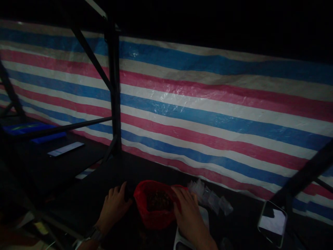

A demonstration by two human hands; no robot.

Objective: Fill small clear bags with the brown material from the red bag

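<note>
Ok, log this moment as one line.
left hand: left of red bag | right hand: at bag's right edge | clear packets: beside right hand

Right hand (pixel 187 210) hiding part of red container (pixel 156 222); dark contents (pixel 158 202) inside blurring; pale device (pixel 178 239) right of container running off bottom edge.

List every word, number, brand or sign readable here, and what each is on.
None can be read.
Yellow patch, lower left: too blurred to tell whether it bears print.
Pale-edged device by the right hand: no legible marking.
Red bag: no lettering visible.
</note>
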